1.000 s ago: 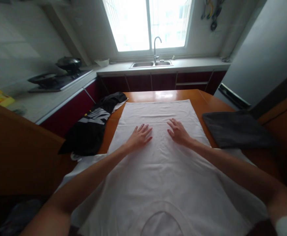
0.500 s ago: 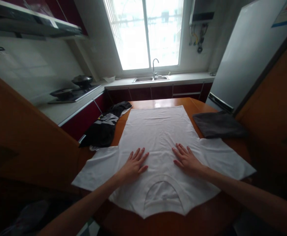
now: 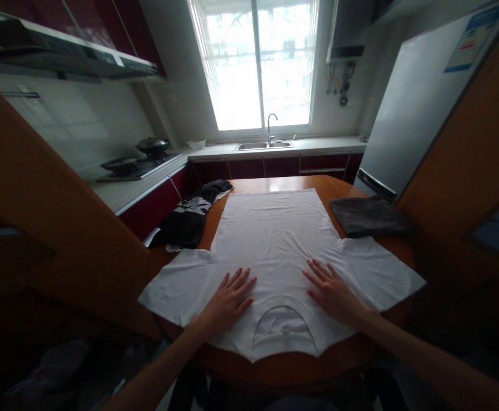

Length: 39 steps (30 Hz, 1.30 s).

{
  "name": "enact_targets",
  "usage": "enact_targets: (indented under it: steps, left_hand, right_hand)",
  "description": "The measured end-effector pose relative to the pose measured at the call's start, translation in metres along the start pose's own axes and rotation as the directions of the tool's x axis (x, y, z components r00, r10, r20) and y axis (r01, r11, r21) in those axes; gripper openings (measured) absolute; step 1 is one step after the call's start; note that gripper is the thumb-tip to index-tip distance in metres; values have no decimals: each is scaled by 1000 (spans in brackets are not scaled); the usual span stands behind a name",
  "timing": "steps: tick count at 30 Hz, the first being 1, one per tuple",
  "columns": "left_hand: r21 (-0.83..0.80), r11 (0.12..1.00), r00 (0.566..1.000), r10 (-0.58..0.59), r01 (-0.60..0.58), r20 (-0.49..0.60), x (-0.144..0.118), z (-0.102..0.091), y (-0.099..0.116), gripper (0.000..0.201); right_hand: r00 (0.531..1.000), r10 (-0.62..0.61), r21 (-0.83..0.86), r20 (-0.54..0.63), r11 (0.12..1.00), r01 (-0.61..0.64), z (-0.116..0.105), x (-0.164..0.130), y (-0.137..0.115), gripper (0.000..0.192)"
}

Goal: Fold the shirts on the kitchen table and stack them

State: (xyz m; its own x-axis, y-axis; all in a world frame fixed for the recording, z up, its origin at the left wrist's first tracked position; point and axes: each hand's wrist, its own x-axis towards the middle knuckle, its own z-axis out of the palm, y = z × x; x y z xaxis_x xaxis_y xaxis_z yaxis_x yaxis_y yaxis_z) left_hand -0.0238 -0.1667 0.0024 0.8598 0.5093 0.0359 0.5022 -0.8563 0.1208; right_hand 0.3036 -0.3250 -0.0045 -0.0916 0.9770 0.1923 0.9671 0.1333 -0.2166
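Note:
A white T-shirt [image 3: 275, 228] lies spread flat, its neckline toward me and its hem toward the window. Both short sleeves stretch out to the sides, and faint wrinkles run across the body. My left hand [image 3: 227, 299] rests palm down on the cloth, left of the collar, fingers apart. On the other side of the collar, my right hand [image 3: 332, 292] also lies flat with its fingers spread. Neither hand grips anything.
The shirt lies on a round orange-brown wooden table [image 3: 281, 368]. Dark clothing [image 3: 185, 225] is bunched at the left edge, and a folded grey cloth [image 3: 369, 216] lies at the right. Beyond are a counter with a sink [image 3: 264, 145], a stove [image 3: 142, 168] and a fridge [image 3: 412, 108].
The head view has shifted, so the scene sits slightly differently in the picture. Both hands have slid a little along the shirt toward the collar, still flat on it.

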Motion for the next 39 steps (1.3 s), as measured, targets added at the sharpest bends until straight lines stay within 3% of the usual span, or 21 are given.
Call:
enact_targets:
  steps: [4, 8, 14, 18, 22, 25, 28, 32, 35, 39]
  left_hand:
    - [-12, 996, 995, 94, -94, 36, -10, -1, 25, 58]
    - [-15, 985, 984, 171, -170, 57, -19, -3, 37, 60]
    - [-75, 981, 983, 179, -176, 36, -4, -10, 42, 62]
    - [-66, 986, 988, 152, -152, 1, 12, -5, 50, 62]
    - [-42, 987, 987, 159, -158, 32, 13, 0, 50, 62]
    - [-46, 986, 986, 161, -159, 40, 11, -1, 49, 61]
    - [-50, 986, 986, 160, -158, 39, 10, -3, 47, 62]
    - [-41, 988, 987, 148, -146, 60, 10, -1, 45, 63]
    - [-29, 988, 987, 154, -152, 50, 10, 1, 43, 63]
    - [17, 984, 984, 177, -176, -14, 10, 2, 43, 64]
  right_hand:
    - [997, -43, 44, 66, 998, 40, 1, -14, -21, 56]
    - [992, -80, 59, 96, 995, 75, -3, -20, -21, 58]
    - [992, -111, 62, 68, 992, 107, -5, -11, -28, 56]
    - [998, -46, 71, 37, 997, 43, 1, -7, -36, 55]
    - [996, -43, 107, 76, 994, 35, 5, -12, -36, 56]
    - [999, -5, 136, 50, 991, -2, -1, -7, -18, 54]
    - [981, 192, 77, -38, 979, -188, -9, 9, 22, 55]
    - [868, 488, -48, -90, 869, -493, -5, 13, 83, 63]
    - [835, 540, -100, -103, 830, -549, 6, -3, 108, 67]
    - [828, 549, -88, -110, 825, -558, 10, -13, 114, 67]
